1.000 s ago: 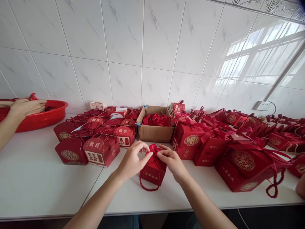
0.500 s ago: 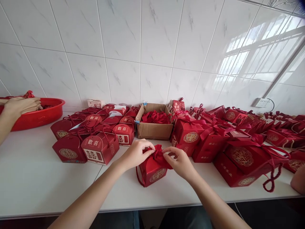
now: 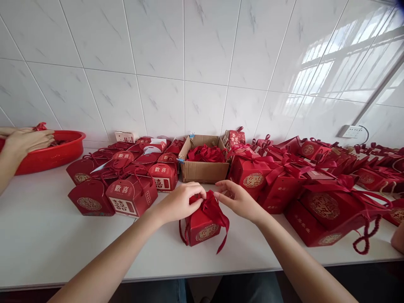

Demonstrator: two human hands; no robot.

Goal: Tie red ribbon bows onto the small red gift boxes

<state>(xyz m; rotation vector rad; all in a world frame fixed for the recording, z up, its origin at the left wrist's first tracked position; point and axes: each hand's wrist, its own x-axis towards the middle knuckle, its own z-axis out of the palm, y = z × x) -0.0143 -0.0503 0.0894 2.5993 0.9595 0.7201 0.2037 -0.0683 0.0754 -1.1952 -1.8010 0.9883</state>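
Observation:
A small red gift box (image 3: 203,229) with a gold round emblem stands on the white table in front of me, a twisted cord at its left side. On its top sits a red ribbon (image 3: 213,209), looped in a bow, one tail hanging past the right front corner. My left hand (image 3: 181,203) pinches the ribbon's left part between thumb and fingertips. At the bow's right, my right hand (image 3: 238,201) has thumb and fingers apart, the thumb tip close to the ribbon; whether it touches I cannot tell.
Behind the box stands a cardboard carton (image 3: 204,171) of red ribbons. Finished-looking red boxes (image 3: 132,195) cluster at left, and bowed boxes (image 3: 328,214) crowd the right. At far left another person's hands (image 3: 30,141) are over a red basin (image 3: 59,153).
My right hand has let go of the ribbon and lifted slightly away. The ribbon's right tail now hangs loose. My left hand stays at the bow.

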